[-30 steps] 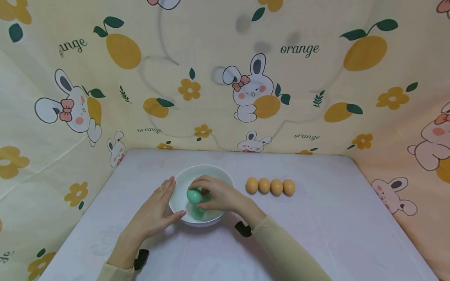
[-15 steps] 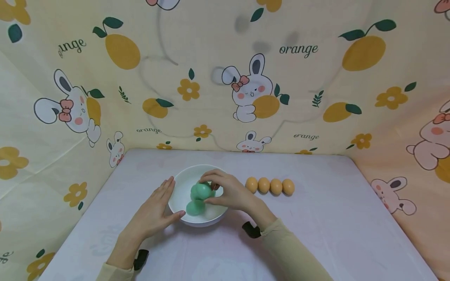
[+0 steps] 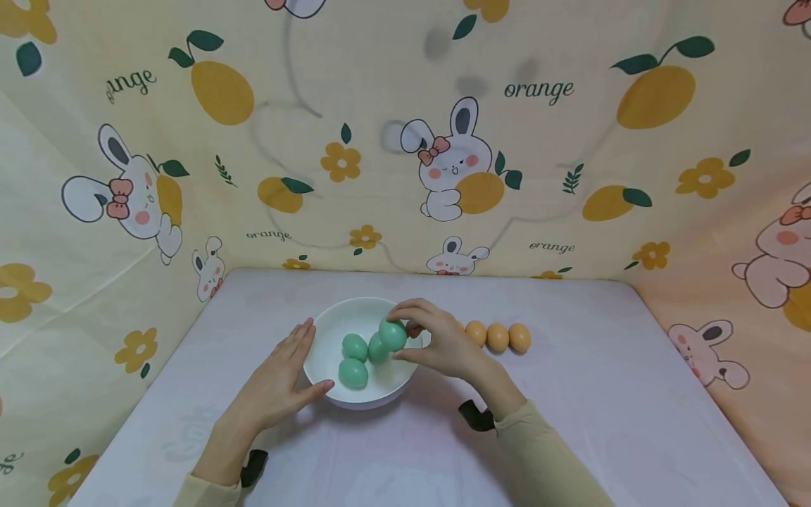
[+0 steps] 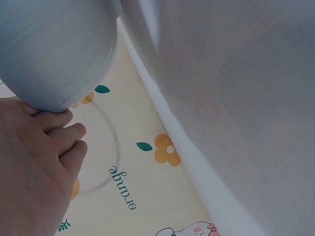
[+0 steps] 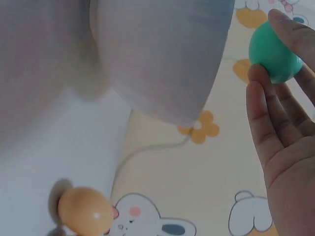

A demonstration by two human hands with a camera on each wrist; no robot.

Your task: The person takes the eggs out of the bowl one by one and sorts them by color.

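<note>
A white bowl (image 3: 327, 331) stands on the table, with three green eggs (image 3: 353, 373) lying together inside it. Above its right rim, my right hand (image 3: 446, 341) pinches another green egg (image 3: 393, 335) between thumb and fingers. The right wrist view shows that green egg (image 5: 273, 54) at the fingertips, level with the upper part of the bowl (image 5: 162, 54). My left hand (image 3: 275, 384) rests against the bowl's left side, thumb at the near rim and fingers extended. In the left wrist view, the fingers of the left hand (image 4: 34, 162) touch the outer wall of the bowl (image 4: 59, 54).
Right of the bowl lies a row of several light brown eggs (image 3: 498, 338), the leftmost mostly hidden behind my right hand. A patterned cloth (image 3: 380, 91) with rabbits and oranges rises behind and beside the white-covered table (image 3: 570, 422).
My right hand has lifted a green egg from inside the bowl and carried it right, to above the right rim. The left hand has stayed in place against the bowl.
</note>
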